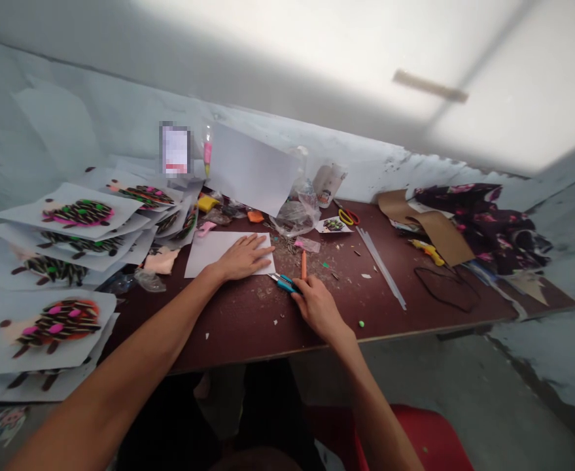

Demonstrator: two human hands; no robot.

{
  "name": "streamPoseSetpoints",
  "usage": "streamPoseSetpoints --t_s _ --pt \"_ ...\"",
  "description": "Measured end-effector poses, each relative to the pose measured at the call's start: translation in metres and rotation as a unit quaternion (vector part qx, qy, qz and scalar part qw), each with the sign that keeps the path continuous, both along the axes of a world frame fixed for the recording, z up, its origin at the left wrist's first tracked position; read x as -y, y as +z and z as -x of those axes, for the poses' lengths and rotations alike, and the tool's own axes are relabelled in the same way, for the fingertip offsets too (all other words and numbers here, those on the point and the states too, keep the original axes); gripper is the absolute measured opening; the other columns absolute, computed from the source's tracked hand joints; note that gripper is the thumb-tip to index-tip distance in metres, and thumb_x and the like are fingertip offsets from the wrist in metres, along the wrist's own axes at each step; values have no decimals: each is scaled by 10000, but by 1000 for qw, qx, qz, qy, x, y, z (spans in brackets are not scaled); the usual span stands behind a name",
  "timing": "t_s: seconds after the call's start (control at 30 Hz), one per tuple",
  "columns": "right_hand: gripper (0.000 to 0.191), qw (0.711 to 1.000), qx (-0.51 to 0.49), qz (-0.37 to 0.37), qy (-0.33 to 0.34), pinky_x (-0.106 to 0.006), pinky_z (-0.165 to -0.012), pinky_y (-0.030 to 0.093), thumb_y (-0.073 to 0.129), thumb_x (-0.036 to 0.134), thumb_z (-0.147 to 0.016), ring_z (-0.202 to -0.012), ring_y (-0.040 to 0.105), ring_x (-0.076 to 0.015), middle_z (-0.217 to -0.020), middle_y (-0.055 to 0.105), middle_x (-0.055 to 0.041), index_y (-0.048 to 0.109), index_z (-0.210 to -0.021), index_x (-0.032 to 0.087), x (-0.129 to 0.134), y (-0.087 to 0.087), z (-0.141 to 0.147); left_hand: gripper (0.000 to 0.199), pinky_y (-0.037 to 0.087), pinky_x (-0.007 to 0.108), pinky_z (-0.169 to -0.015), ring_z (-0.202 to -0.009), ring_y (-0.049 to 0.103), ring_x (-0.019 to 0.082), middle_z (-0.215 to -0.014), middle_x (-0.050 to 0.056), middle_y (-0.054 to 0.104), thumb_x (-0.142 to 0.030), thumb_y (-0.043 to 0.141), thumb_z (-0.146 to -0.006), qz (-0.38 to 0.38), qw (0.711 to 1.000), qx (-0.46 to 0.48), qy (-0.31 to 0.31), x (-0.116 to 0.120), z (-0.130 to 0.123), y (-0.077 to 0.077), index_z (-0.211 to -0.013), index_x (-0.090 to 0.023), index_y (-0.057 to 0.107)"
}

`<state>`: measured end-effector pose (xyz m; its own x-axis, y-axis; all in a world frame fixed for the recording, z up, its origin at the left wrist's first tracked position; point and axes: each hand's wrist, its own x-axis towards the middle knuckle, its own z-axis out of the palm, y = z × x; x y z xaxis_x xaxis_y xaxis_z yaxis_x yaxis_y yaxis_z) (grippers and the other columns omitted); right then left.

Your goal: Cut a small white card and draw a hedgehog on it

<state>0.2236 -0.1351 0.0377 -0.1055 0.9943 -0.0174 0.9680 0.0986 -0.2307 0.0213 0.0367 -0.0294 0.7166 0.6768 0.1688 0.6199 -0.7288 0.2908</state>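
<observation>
Left hand [243, 257] lay flat on a blank sheet [213, 254], fingers spread, gripping nothing; right hand [319, 307] had fingers closed on a teal cutter [283, 283]; painted hedgehog sheets [56, 330] were piled left, blank sheet not yet marked.

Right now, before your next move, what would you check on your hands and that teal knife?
1. Left hand flat on the white paper sheet: ok, palm down, fingers spread.
2. Right hand on the teal-handled craft knife: ok, curled around the handle.
3. Knife blade: cannot tell, too small to judge its state.
4. Orange stick by the right hand: cannot tell whether it is held.
5. Dark red tabletop near the sheet: not ok, shavings and scraps are scattered there.
</observation>
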Motion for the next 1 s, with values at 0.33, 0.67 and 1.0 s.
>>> streamPoseSetpoints --t_s 0.33,0.67,1.0 --pt "234 1000 -3 -19 16 -303 -867 439 515 215 -980 -1013 544 -217 -1088 584 -102 613 -1190 182 0 -4 6 533 173 462 -1201 -1498 217 293 -1628 -2 283 -512 229 -1025 29 999 -40 3 1 0 8 -1488 -343 432" --pt "223 998 -20 -43 31 -312 -861 452 524 221 -974 -1007 549 -215 -1070 582 -95 612 -1178 199 -4 -12 9 515 199 471 -1190 -1492 230 303 -1626 22 290 -485 270 -1025 17 999 -38 0 -1 0 4 -1488 -332 433" --pt "213 998 -41 -27 42 -313 -867 452 513 224 -980 -976 556 -205 -1035 583 -87 618 -1162 189 -8 -8 12 497 200 473 -1191 -1479 261 308 -1613 39 318 -470 315 -1020 8 1000 -30 1 1 -1 5 -1475 -329 457"
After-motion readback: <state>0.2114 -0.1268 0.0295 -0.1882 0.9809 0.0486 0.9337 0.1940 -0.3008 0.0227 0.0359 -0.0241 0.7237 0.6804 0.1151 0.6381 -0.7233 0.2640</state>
